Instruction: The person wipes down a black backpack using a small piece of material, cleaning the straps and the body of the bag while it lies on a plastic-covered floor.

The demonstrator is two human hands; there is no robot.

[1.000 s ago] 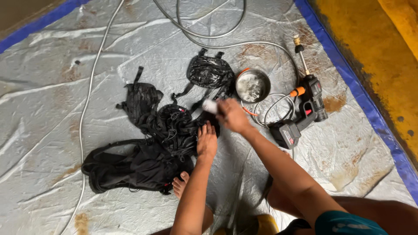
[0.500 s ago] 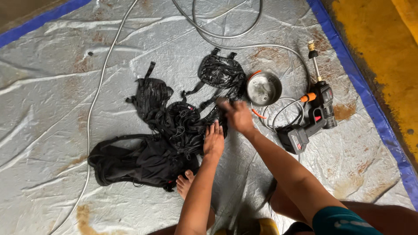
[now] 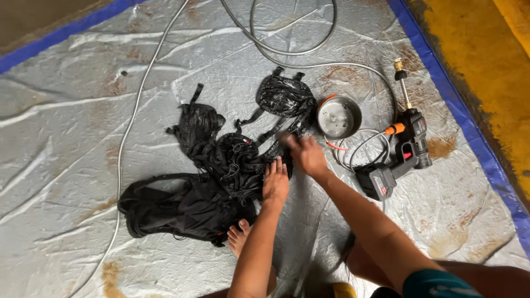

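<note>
Left grip [image 3: 275, 183] stays pressed flat on the wet black backpack [image 3: 221, 165]; right hand [image 3: 307, 154], blurred, has slid along its straps, perhaps scrubbing.

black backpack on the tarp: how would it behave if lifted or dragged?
Probably floppy: the backpack lies collapsed, its straps sprawled loose across the tarp. Likely slick and heavier than it looks, since fabric and tarp glisten as if wet. Straps would dangle and could snag the hose. Left hand presses on it; right hand is blurred.
</note>
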